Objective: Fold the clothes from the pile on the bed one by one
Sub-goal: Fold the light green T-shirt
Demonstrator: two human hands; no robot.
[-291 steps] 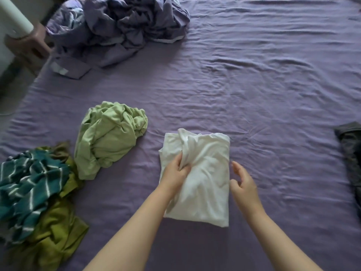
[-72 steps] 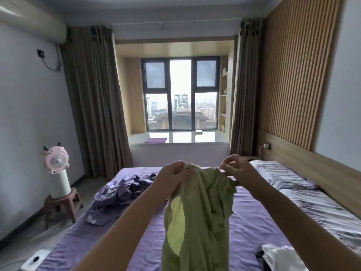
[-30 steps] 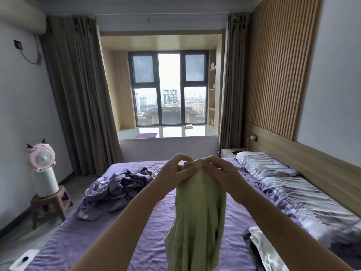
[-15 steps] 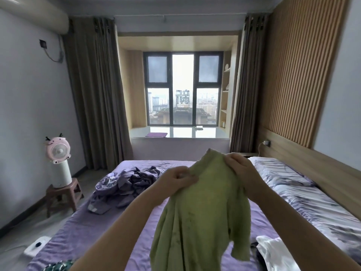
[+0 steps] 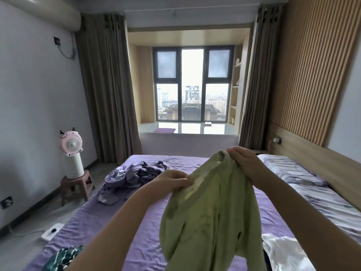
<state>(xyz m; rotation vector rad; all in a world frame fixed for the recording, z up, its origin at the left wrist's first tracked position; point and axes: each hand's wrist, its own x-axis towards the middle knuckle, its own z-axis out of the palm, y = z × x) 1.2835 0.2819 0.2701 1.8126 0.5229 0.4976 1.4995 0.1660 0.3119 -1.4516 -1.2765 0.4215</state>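
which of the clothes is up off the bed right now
The light green garment, held up by the left hand and right hand. The white garment and the green striped one lie on the bed.

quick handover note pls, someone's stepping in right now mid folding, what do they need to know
Left hand and right hand both grip the top edge of the light green garment, held up in the air over the purple bed, right hand higher.
Done: a white garment lies at the near right of the bed.
Left: lay out and fold the green one, then the green striped garment at the near left. A crumpled purple heap sits at the far left.
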